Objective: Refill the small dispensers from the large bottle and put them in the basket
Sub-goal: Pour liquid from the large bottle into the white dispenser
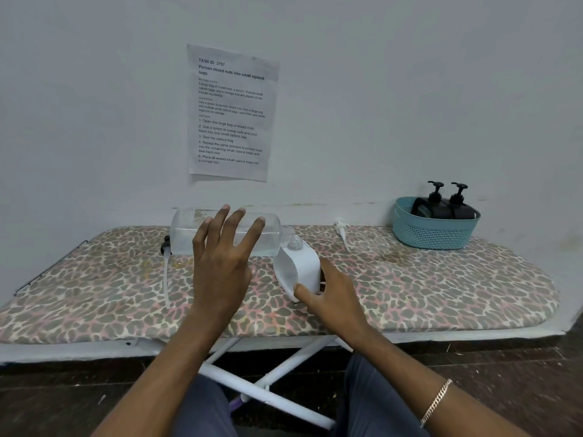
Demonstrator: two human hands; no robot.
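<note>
A large clear bottle (189, 234) lies on its side at the back of the leopard-print board (441, 288), its neck pointing right over the open mouth of a small white dispenser (303, 266). My left hand (220, 257) hovers in front of the bottle with fingers spread and straight; whether it touches the bottle is unclear. My right hand (331, 294) grips the white dispenser at its lower right, thumb on the front. Two black pump dispensers (444, 206) stand in a teal basket (435, 234) at the back right.
A white pump head with its tube (342, 231) lies between the dispenser and the basket. A black pump with a long clear tube (166, 266) lies left of the bottle. A printed sheet (232, 113) hangs on the wall. White board legs (268, 383) cross below.
</note>
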